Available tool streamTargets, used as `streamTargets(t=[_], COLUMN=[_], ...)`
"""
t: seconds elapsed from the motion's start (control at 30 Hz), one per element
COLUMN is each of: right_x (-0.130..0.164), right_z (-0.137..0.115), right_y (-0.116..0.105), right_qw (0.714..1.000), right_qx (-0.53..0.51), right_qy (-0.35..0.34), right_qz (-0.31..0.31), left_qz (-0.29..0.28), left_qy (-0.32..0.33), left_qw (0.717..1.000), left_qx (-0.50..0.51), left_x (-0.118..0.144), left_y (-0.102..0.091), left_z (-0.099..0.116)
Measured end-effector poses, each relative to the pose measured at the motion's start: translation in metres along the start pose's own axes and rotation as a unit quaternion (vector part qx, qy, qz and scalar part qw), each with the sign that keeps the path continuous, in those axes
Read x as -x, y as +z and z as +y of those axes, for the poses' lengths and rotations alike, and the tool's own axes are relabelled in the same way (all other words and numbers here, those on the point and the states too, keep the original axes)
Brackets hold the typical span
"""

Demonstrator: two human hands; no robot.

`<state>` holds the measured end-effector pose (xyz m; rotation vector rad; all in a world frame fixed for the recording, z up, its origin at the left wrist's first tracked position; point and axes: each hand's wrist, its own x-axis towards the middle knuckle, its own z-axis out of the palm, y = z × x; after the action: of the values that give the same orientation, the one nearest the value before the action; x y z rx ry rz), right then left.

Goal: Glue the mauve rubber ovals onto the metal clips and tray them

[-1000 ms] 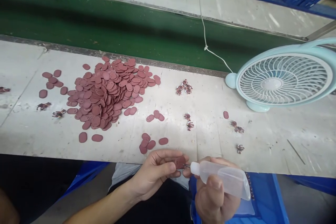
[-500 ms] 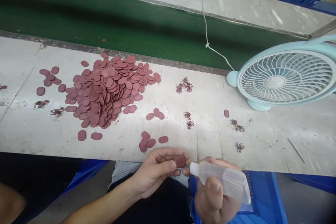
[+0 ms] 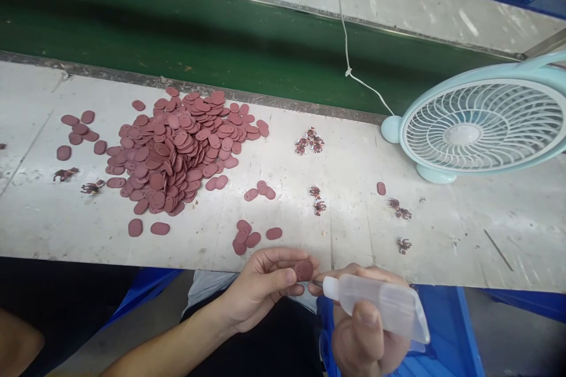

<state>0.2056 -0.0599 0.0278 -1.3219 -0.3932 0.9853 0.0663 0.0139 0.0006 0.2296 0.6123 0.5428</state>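
Hardly anything is changing since 1 s ago: left hand [image 3: 260,288] fingers are still pinching 1 maroon oval piece [image 3: 303,270] just below the counter [image 3: 442,259] edge, right hand [image 3: 367,336] still gripping the squeeze bottle [image 3: 380,303], nozzle staying at the piece.

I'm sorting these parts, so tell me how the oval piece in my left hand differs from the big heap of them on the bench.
The oval piece is single and pinched on edge in the left hand, with the squeeze bottle nozzle at it; the heap is many pieces lying flat, overlapping on the bench, untouched. Both share the reddish-brown colour and oval shape.
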Motion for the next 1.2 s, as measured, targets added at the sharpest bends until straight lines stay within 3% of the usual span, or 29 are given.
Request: streamTargets(t=[0.07, 0.13, 0.17, 0.23, 0.27, 0.33, 0.4, 0.43, 0.53, 0.57, 0.6, 0.63, 0.67, 0.77, 0.8, 0.9, 1.1, 1.17, 1.2], right_x=[-0.011, -0.031, -0.044, -0.071, -0.084, -0.102, -0.106, -0.102, -0.081, -0.077, -0.076, -0.078, -0.083, -0.109, -0.117, -0.127, -0.112, -0.102, -0.095], right_z=[-0.012, -0.018, -0.017, -0.009, -0.003, 0.009, 0.015, 0.015, 0.011, 0.010, 0.010, 0.010, 0.011, 0.014, 0.015, 0.015, 0.001, -0.008, -0.012], right_y=[0.001, -0.009, -0.018, -0.040, -0.051, -0.068, -0.074, -0.072, -0.050, -0.040, -0.031, -0.022, -0.014, -0.003, -0.003, -0.010, -0.021, -0.020, -0.020], right_qw=[0.998, 0.981, 0.955, 0.865, 0.814, 0.753, 0.739, 0.759, 0.926, 0.969, 0.991, 0.988, 0.960, 0.800, 0.773, 0.747, 0.716, 0.734, 0.764], right_qx=[-0.054, -0.182, -0.271, -0.452, -0.523, -0.591, -0.607, -0.591, -0.348, -0.224, -0.085, 0.058, 0.194, 0.495, 0.525, 0.554, 0.612, 0.604, 0.579], right_qy=[-0.023, 0.060, 0.117, 0.201, 0.228, 0.247, 0.237, 0.214, 0.066, 0.006, -0.054, -0.112, -0.170, -0.288, -0.296, -0.279, -0.226, -0.197, -0.168], right_qz=[0.024, -0.008, -0.034, -0.081, -0.109, -0.150, -0.171, -0.169, -0.128, -0.106, -0.090, -0.091, -0.107, -0.177, -0.199, -0.237, -0.247, -0.239, -0.229], left_qz=[-0.006, -0.011, -0.014, -0.018, -0.016, -0.010, 0.000, 0.006, 0.023, 0.027, 0.028, 0.029, 0.030, 0.033, 0.035, 0.040, 0.051, 0.051, 0.051], left_qy=[0.009, 0.016, 0.019, 0.023, 0.023, 0.023, 0.027, 0.030, 0.040, 0.043, 0.045, 0.046, 0.047, 0.048, 0.049, 0.055, 0.046, 0.042, 0.045], left_qw=[1.000, 1.000, 1.000, 1.000, 1.000, 1.000, 1.000, 1.000, 0.999, 0.999, 0.999, 0.998, 0.998, 0.998, 0.998, 0.998, 0.998, 0.998, 0.997], left_qx=[-0.002, -0.007, -0.009, -0.013, -0.013, -0.012, -0.008, -0.006, -0.003, -0.003, -0.004, -0.005, -0.006, -0.008, -0.008, -0.009, -0.011, -0.018, -0.024], left_x=[0.000, 0.001, 0.001, 0.002, 0.002, 0.004, 0.005, 0.006, 0.008, 0.009, 0.009, 0.010, 0.010, 0.012, 0.013, 0.014, 0.012, 0.010, 0.009], left_y=[0.000, -0.001, -0.001, -0.003, -0.004, -0.007, -0.011, -0.013, -0.018, -0.020, -0.020, -0.021, -0.020, -0.019, -0.019, -0.020, -0.023, -0.021, -0.020], left_z=[0.001, 0.003, 0.004, 0.006, 0.007, 0.009, 0.011, 0.012, 0.016, 0.017, 0.018, 0.018, 0.019, 0.021, 0.022, 0.023, 0.022, 0.021, 0.020])
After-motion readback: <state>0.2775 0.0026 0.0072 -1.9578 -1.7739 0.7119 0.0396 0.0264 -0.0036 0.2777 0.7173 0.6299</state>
